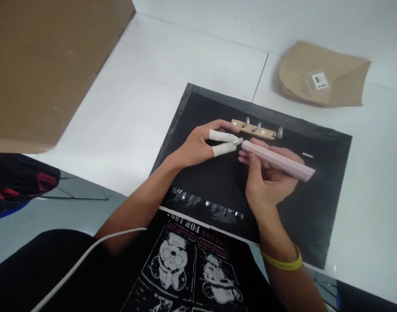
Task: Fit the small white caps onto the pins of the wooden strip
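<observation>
My left hand [207, 144], with white finger cots [224, 150] on thumb and forefinger, pinches a small clear false nail tip [238, 141]. Its other fingers reach the left end of a wooden strip [250, 128], on which clear nail tips [259, 125] stand on small metal holders; another nail tip [280, 132] is at the strip's right end. A long, thick pink nail buffer [276, 159] lies along the fingers of my right hand [266, 186], gripped with the thumb. The buffer's left end is just beside the pinched nail tip; whether they touch, I cannot tell.
A black mat [312, 208] lies on the white table [374, 182] under both hands. A small pale strip [307, 155] rests on it to the right. Farther back is a brown paper bag [344, 82] with a clear labelled packet [317, 82] on it. A large brown board [48, 65] occupies the left.
</observation>
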A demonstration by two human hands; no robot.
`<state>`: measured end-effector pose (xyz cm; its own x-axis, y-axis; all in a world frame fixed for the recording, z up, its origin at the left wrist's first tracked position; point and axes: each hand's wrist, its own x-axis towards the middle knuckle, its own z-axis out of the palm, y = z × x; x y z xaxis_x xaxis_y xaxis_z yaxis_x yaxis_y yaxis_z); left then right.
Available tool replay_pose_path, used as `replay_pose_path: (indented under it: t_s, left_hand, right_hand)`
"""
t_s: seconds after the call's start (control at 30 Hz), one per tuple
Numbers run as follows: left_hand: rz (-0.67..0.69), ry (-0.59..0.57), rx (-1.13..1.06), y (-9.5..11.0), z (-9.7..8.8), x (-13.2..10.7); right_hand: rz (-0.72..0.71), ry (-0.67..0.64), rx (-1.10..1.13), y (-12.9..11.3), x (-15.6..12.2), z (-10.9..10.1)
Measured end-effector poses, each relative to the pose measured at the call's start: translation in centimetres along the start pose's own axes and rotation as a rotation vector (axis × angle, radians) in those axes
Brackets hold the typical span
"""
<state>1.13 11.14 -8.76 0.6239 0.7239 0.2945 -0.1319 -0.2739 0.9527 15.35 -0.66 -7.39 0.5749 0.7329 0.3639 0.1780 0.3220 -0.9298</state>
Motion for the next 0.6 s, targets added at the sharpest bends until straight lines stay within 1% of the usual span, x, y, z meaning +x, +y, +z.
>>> replay_pose_path:
  t_s: [0.13,0.27,0.33,0.43,0.6]
  left_hand:
    - [-0.002,0.01,-0.002,0.06,-0.04,-0.03]
    - [0.007,0.02,-0.023,0.04,-0.07,-0.05]
    - [0.007,0.016,-0.036,0.02,-0.09,-0.05]
    - [-0.003,0.011,-0.04,0.07,-0.07,-0.05]
    - [-0.011,0.015,-0.018,0.13,0.04,-0.05]
  right_hand:
    - [-0.047,-0.024,-0.028,0.01,-0.46,0.0]
    - [-0.172,-0.116,-0.036,0.25,-0.97,-0.14]
    - [-0.187,-0.153,-0.055,0.28,-1.06,-0.21]
    - [-0.178,-0.154,-0.064,0.24,-0.99,-0.37]
    - [-0.166,-0.11,-0.058,0.44,-0.81,-0.57]
